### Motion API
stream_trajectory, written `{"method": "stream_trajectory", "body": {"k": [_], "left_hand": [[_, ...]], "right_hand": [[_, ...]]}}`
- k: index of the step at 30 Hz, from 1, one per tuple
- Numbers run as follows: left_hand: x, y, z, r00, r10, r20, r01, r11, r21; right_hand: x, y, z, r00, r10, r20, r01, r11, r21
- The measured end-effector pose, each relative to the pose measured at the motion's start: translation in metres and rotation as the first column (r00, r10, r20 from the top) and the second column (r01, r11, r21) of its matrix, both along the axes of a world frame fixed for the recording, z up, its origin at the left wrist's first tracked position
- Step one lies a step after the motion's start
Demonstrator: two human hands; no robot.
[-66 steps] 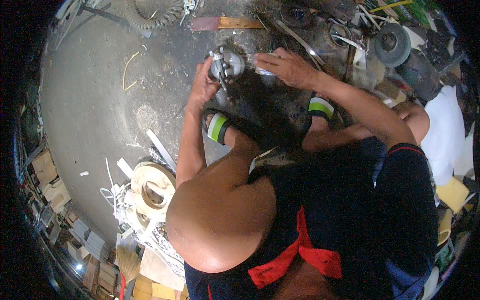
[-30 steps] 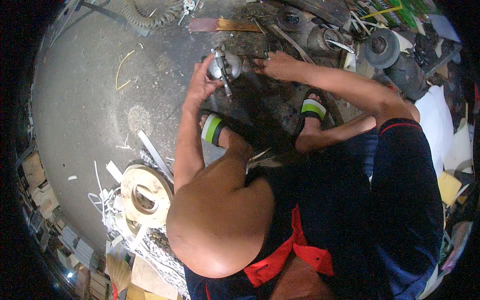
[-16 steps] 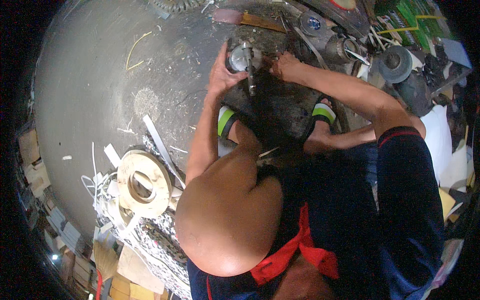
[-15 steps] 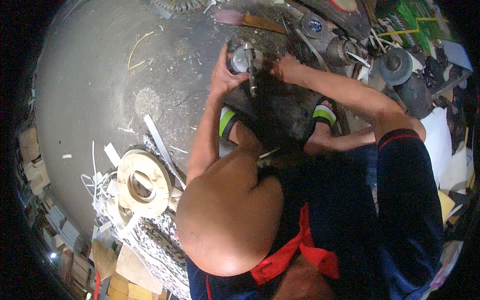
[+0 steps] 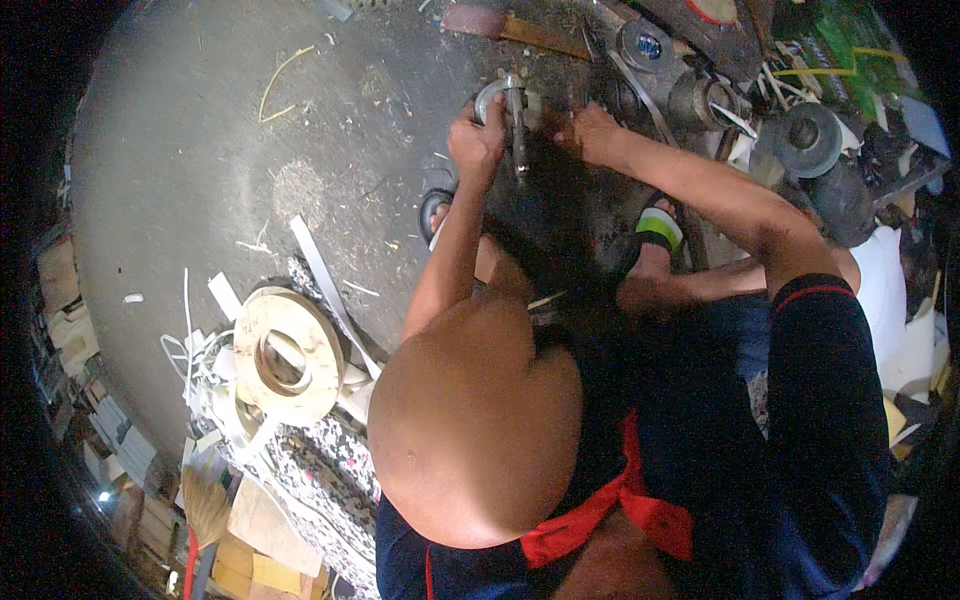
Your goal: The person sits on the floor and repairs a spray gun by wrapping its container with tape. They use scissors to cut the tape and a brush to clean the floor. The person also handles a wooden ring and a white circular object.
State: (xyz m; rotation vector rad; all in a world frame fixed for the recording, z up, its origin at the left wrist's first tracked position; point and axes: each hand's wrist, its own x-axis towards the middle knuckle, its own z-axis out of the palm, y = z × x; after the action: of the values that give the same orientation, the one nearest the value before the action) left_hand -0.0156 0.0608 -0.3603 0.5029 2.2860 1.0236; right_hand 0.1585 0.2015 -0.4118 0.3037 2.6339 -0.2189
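Note:
In front of my feet is a grey metal device (image 5: 519, 128) with a shiny curved part and a straight bar across it. Its exact kind I cannot tell. My left hand (image 5: 476, 145) has its fingers closed on the curved part, at the device's left side. Just right of the device, my right hand (image 5: 592, 135) is curled with the fingertips pointing toward it. Dark shadow hides what those fingers grip, if anything.
Beside my left leg lies a flat cream ring-shaped roll (image 5: 318, 380) among white strips. To the right are a grey round roll (image 5: 806, 140), an open metal can (image 5: 700, 100) and clutter. A wooden-handled brush-like piece (image 5: 545, 37) lies ahead; a straw broom (image 5: 206, 505) is at lower left.
My left hand has changed its hold, its spread fingers now wrapped closer around the curved part. The device has turned, showing the bar more from the side. My right hand stays beside it.

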Motion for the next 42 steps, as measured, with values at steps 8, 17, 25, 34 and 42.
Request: {"method": "stream_trajectory", "body": {"k": [8,17,25,34,42], "left_hand": [[0.012,0.001,0.001,0.996,0.075,-0.056,-0.075,0.997,0.012],[-0.051,0.027,0.035,0.835,-0.124,0.536,0.175,0.984,-0.045],[-0.075,0.083,0.036,0.498,-0.825,0.267,0.867,0.469,-0.167],[-0.063,0.054,-0.013,0.666,-0.727,-0.165,0.704,0.686,-0.183],[-0.010,0.000,-0.040,0.958,-0.090,0.272,0.019,0.967,0.252]], "right_hand": [[-0.003,-0.005,0.011,0.975,0.117,-0.188,-0.102,0.991,0.089],[-0.015,-0.006,0.005,0.993,0.006,-0.115,-0.007,1.000,-0.007],[-0.012,-0.016,0.034,0.976,0.201,0.082,-0.208,0.974,0.094],[-0.012,-0.014,0.026,0.992,0.008,-0.123,-0.002,0.999,0.050],[-0.020,-0.011,0.045,0.991,0.021,0.131,-0.010,0.996,-0.083]]}}
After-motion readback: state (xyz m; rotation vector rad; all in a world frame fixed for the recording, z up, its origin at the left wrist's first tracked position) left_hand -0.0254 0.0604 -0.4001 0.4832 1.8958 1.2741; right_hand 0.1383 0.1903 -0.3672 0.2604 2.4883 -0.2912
